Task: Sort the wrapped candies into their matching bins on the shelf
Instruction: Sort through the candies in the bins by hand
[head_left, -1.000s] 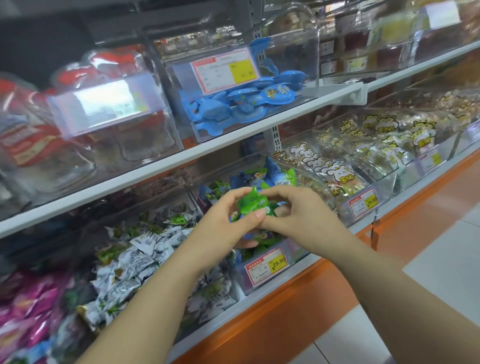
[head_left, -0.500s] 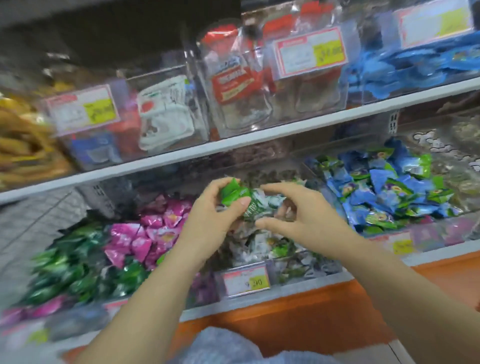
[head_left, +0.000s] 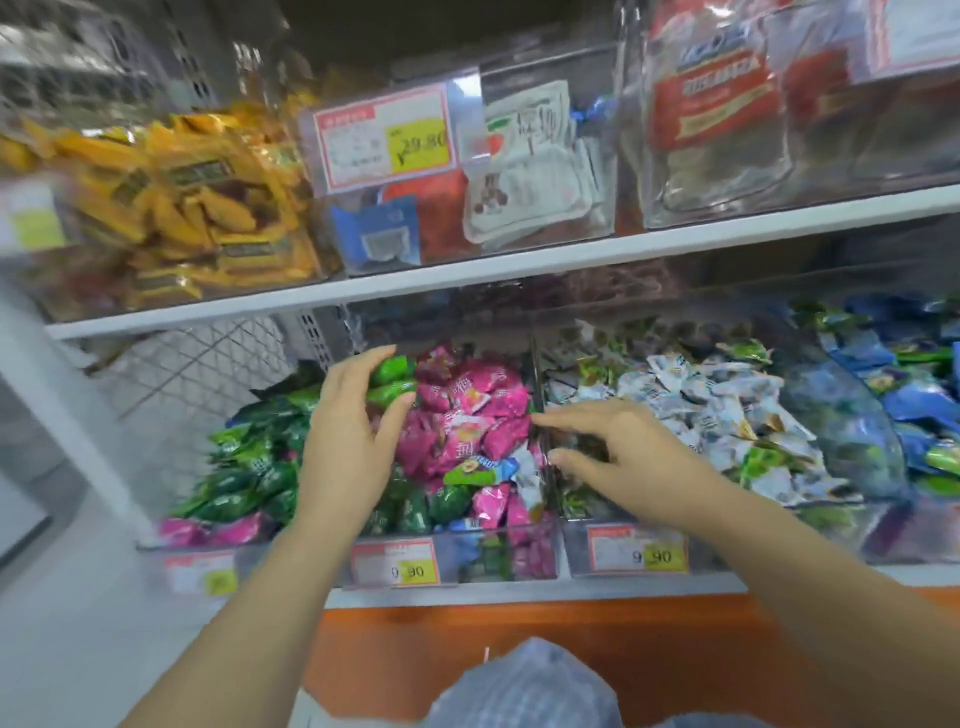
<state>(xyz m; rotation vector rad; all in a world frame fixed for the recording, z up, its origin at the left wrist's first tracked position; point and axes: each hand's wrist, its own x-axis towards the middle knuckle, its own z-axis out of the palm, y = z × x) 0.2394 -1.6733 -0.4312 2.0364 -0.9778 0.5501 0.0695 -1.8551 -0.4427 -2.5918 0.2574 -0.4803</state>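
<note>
At lower shelf (head_left: 519, 590), above clear bin of pink candies (head_left: 467, 415): left hand (head_left: 353, 441), fingers (head_left: 358, 366) curled round a few green candies (head_left: 390, 375), thumb pinching from below. Held over rear left corner of pink pile, just beside bin of matching green sweets (head_left: 249, 457) to the left. Right hand (head_left: 618, 447) over divider between pink bin and bin of white candies (head_left: 717, 410); fingers straight and spread, forefinger tip touching divider or just short of it, cannot tell which. Further right, blue candies (head_left: 914, 395). Price tag (head_left: 395, 565) reading 9.90 on pink bin front. On upper shelf (head_left: 519, 258), yellow candies (head_left: 197, 208) and 29.80 label (head_left: 387, 137). Near bottom edge, crumpled plastic bag (head_left: 524, 686), blurred.
</note>
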